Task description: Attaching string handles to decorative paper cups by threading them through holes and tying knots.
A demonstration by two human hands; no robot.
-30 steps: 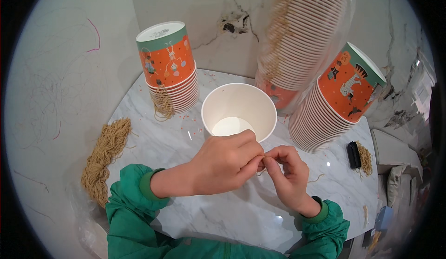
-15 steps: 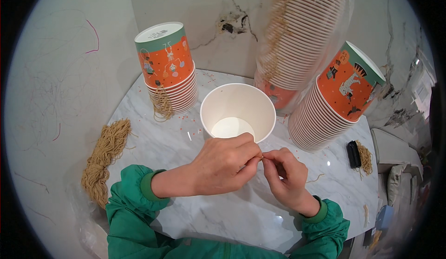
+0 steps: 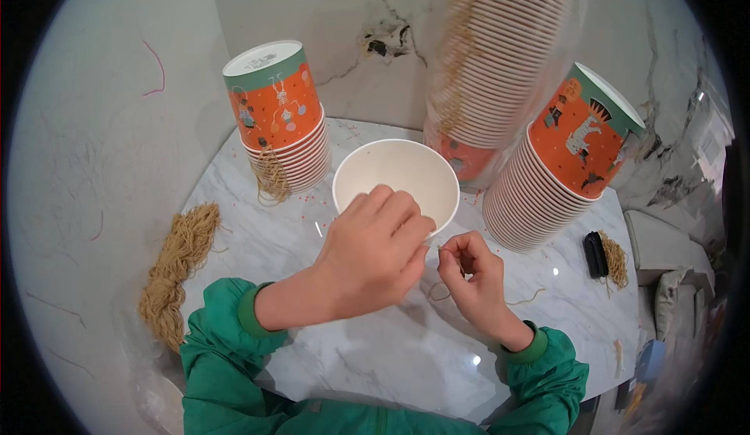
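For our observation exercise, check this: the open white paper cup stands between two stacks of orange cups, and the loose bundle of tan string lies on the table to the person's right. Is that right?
Not quite. The head view shows the bundle of tan string on the person's left, near the left sleeve. The rest holds: the white paper cup stands open between the left stack of orange cups and the right stack.

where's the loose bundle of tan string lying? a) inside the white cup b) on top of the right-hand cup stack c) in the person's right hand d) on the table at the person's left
d: the bundle of tan string lies on the marble table to the left of the left sleeve, apart from the open white cup.
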